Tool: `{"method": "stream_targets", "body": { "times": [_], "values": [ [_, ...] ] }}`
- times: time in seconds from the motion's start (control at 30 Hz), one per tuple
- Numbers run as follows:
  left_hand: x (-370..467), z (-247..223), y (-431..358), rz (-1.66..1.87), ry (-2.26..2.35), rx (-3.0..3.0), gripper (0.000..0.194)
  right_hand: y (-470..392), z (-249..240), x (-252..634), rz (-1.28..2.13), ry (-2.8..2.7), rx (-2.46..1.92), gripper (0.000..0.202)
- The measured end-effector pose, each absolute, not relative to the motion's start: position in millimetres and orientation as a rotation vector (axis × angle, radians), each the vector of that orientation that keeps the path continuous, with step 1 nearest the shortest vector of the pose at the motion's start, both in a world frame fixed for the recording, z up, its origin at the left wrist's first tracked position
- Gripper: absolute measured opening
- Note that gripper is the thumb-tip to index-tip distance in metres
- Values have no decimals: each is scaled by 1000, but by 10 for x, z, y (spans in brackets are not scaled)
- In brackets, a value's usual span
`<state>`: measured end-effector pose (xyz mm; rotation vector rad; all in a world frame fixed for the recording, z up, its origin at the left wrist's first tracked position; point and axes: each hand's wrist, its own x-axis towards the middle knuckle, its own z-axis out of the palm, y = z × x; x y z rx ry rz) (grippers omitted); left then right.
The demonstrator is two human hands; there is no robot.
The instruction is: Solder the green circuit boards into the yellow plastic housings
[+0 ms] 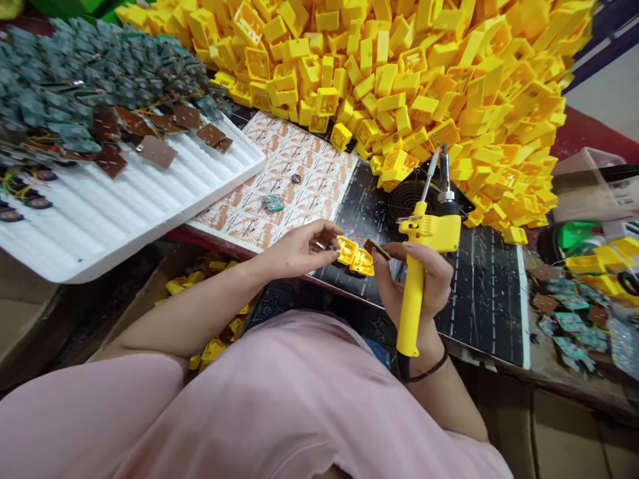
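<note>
My left hand (305, 249) is closed at the left end of a small yellow plastic casing (355, 255), whose hollow inside faces up near the table's front edge. Against the palm of my right hand (433, 283) rests a yellow soldering gun (412, 303), its tip pointing away from me. The thumb and fingers of that same hand also pinch a small brown circuit board (377, 249), just right of the casing. Thin wires show between board and casing; where they join is too small to tell.
Yellow casings (379, 80) form a large heap at the back. A white foam tray (200, 183) at left bears many circuit boards (94, 80). One green board (273, 203) and a small round part (296, 178) lie on patterned paper. More boards (572, 322) lie at right.
</note>
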<state>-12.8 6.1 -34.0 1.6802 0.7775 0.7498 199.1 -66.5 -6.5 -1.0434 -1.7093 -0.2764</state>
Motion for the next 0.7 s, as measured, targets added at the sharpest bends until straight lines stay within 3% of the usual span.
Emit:
{"method": "stream_targets", "body": {
  "times": [0.07, 0.27, 0.47, 0.6, 0.7],
  "values": [
    [-114, -347, 43, 705, 726, 1641, 53, -676, -66, 2012, -309, -1755, -1004, 55],
    [186, -185, -137, 921, 665, 1369, 53, -702, -164, 2079, -299, -1810, -915, 59],
    [555, -108, -336, 990, 536, 562, 37, -726, -376, 2171, -243, -1776, -864, 59],
    [391, 112, -291, 1091, 801, 639, 15, -860, -454, 2491, -30, -1818, -905, 45],
    [80, 356, -271, 1105, 1172, 910, 18, -966, -535, 2808, -45, -1759, -945, 31]
  ]
}}
